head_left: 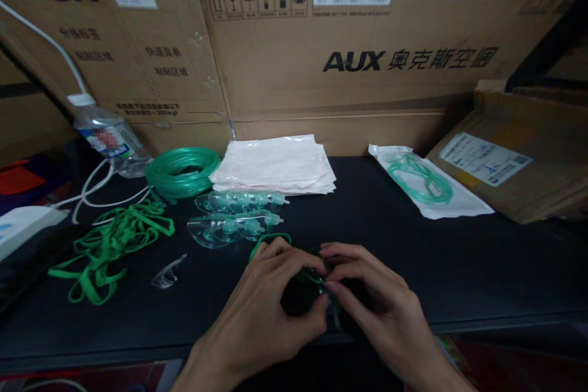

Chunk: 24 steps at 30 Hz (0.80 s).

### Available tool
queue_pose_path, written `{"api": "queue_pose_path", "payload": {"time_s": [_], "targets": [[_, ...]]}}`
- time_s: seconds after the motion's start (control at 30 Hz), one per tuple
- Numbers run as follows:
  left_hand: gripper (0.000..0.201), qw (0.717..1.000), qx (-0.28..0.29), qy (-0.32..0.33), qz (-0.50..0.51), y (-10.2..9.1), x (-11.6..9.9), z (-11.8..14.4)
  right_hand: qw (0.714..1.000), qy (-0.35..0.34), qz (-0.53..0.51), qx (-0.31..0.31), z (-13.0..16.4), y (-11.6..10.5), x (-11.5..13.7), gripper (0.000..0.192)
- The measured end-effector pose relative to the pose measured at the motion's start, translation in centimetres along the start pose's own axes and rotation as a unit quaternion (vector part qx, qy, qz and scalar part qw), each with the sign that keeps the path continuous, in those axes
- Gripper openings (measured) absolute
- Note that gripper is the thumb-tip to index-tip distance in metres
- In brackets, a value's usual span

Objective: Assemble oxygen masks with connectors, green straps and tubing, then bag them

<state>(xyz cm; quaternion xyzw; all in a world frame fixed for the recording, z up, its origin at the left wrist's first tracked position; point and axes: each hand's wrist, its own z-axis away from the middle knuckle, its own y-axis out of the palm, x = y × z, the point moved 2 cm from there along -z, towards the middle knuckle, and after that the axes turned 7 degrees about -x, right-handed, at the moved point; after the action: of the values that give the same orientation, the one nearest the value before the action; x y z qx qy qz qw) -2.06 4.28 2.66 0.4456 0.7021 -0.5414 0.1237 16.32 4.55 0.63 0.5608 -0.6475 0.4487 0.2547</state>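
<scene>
Working at lower centre of the frame, left hand [271, 294] and right hand [367, 300] both in a closed grip on a clear green mask [316, 285] above the table [459, 257] edge, seemingly fitting its green strap [269, 239]; next calling for steady fingertip control.

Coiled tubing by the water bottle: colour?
Green, translucent; the coiled tubing shows clearly in the head view.

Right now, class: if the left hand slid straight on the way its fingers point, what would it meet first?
The right hand, already touching it over the dark green-edged item both hold; depth is unclear.
</scene>
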Motion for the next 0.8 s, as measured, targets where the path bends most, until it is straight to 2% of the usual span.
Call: {"api": "queue_pose_path", "payload": {"time_s": [0.13, 0.43, 0.8], "targets": [[0.029, 1.0, -0.013, -0.017, 0.001, -0.1, 0.0, 0.1, 1.0, 0.019, 0.01, 0.009, -0.2, -0.7, -0.2, 0.007], [0.024, 0.998, -0.031, -0.056, -0.022, -0.4, 0.2, -0.2, 0.998, 0.044, 0.047, -0.003, -1.2, -4.8, -0.1, 0.009], [0.023, 0.994, -0.052, -0.087, -0.036, -0.4, 0.4, 0.0, 0.996, 0.084, 0.018, -0.032, -1.5, -5.2, -0.5, 0.014]]}}
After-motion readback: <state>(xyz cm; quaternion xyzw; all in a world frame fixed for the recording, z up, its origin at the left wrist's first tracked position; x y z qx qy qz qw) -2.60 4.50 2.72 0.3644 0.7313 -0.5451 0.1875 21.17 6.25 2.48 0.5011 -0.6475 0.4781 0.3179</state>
